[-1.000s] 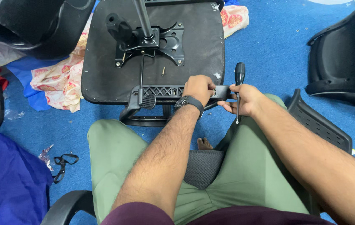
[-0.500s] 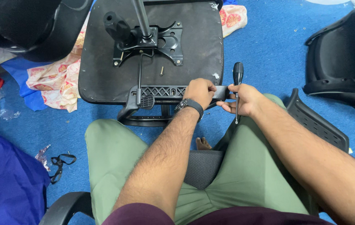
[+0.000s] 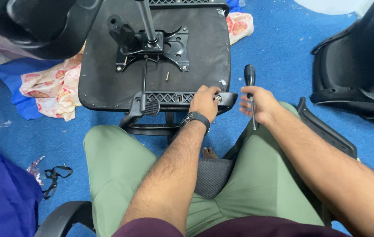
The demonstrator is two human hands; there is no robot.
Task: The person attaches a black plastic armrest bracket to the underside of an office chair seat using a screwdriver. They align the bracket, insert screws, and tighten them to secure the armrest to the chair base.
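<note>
Head view: the left hand (image 3: pixel 205 102) pinches a small bolt at the ribbed black plastic armrest bracket (image 3: pixel 182 97) on the upturned black chair seat (image 3: pixel 108 79). The right hand (image 3: pixel 257 104), loosely closed, holds a black-handled screwdriver (image 3: pixel 250 85). Best to seat the bolt straight, then drive it squarely.

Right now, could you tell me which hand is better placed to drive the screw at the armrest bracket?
Probably the right hand: it holds the screwdriver just beside the armrest bracket. The left hand already rests on that bracket, steadying it.
</note>
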